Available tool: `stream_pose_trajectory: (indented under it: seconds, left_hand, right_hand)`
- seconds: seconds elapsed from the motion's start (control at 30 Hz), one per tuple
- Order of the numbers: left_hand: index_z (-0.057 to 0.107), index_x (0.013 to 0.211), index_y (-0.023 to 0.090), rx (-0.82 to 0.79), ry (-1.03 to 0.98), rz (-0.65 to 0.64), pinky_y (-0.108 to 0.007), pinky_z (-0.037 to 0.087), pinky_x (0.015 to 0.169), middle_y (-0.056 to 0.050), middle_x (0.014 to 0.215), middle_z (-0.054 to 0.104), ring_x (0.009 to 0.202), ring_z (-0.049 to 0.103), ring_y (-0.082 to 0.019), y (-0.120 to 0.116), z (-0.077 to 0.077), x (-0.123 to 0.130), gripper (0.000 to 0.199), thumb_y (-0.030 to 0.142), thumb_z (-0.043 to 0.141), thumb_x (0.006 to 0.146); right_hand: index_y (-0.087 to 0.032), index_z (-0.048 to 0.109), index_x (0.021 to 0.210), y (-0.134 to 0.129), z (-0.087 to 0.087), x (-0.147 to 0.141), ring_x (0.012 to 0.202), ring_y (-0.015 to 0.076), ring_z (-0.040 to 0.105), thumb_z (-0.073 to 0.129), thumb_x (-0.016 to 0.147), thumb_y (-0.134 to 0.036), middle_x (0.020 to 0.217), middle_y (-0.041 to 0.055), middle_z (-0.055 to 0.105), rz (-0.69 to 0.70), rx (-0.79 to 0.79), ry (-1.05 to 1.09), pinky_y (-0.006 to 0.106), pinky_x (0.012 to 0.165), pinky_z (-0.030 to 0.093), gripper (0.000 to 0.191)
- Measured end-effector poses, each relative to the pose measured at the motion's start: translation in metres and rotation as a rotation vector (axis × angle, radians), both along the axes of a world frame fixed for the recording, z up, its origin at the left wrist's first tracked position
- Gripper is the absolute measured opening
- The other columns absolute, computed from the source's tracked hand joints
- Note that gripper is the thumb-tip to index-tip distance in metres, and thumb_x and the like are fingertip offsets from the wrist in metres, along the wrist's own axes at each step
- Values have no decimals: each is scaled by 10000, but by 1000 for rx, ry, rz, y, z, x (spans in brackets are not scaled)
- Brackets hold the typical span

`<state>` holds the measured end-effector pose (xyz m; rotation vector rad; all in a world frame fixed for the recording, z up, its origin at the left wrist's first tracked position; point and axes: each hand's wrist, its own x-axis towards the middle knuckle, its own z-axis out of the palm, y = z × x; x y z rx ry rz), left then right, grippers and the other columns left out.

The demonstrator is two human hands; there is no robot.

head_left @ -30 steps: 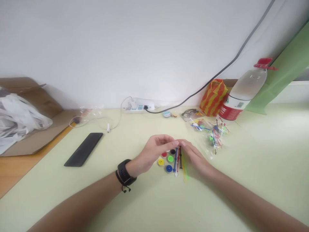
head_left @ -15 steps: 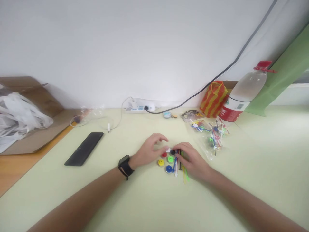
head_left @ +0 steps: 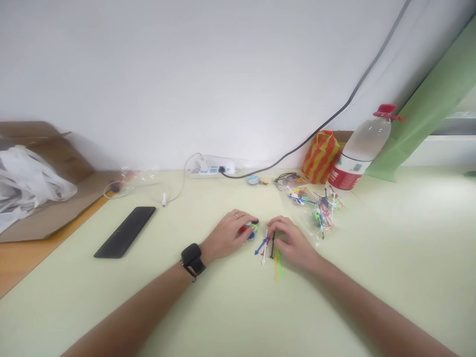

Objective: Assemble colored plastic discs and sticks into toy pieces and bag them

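Observation:
Small round plastic pieces sit bunched under the fingers of my left hand, which curls over them on the table. A green piece, a blue piece and a black piece peek out; the fingers hide the others in part or fully. Just to the right, my right hand has its fingertips closed on the upper ends of several thin plastic arrows. Among these, a blue arrow, a white arrow, a black arrow and a yellow arrow fan out toward me.
Clear bags of coloured plastic parts lie at right, before a large bottle and a striped bag. A black flat object lies at left, near a white cable plug. A power strip runs along the wall.
My left hand has closed over the round pieces and drawn them together, leftward from the arrows. My right hand stays by the arrows, whose lower ends are now more spread. The view has shifted slightly.

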<state>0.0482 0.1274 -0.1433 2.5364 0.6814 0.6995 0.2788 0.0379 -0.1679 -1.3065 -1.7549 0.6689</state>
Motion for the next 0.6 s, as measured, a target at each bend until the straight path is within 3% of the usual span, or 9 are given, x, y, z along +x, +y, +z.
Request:
stream_pose_trajectory:
  seconds: [0.2, 0.37, 0.5, 0.6]
  left_hand:
    - [630, 1199, 247, 7, 27, -8, -443, 486, 1022, -71, 1195, 697, 1144, 612, -263, -9, 6, 4, 264, 408, 609, 991]
    - [635, 1131, 238, 59, 14, -3, -447, 498, 1005, -72, 1148, 700, 1115, 617, -259, -10, -2, 4, 177, 221, 560, 972]
    - [600, 1303, 243, 61, -2, 36, -472, 488, 1058, -81, 1220, 698, 1208, 584, -266, -8, -8, -1, 329, 185, 495, 996]
    - [535, 1446, 261, 82, 38, 35, -492, 421, 1154, -71, 1397, 639, 1386, 474, -277, -8, -8, -5, 418, 216, 434, 1043]
  right_hand:
    - [-223, 673, 829, 1, -2, -1, 1044, 252, 610, 569, 737, -47, 1024, 55, 662, -15, 17, 23, 433, 984, 466, 225]
    - [-234, 675, 892, -1, -3, -1, 1047, 258, 612, 594, 753, -44, 1028, 51, 667, -9, 49, -20, 442, 978, 478, 248]
    - [-249, 702, 945, -3, -4, 3, 1101, 269, 598, 632, 846, -114, 1100, 67, 657, -12, 54, -85, 465, 1009, 472, 182]
    - [-255, 705, 959, -5, -4, 5, 1110, 268, 594, 630, 914, -180, 1121, 74, 649, 2, 49, -125, 473, 1018, 472, 115]
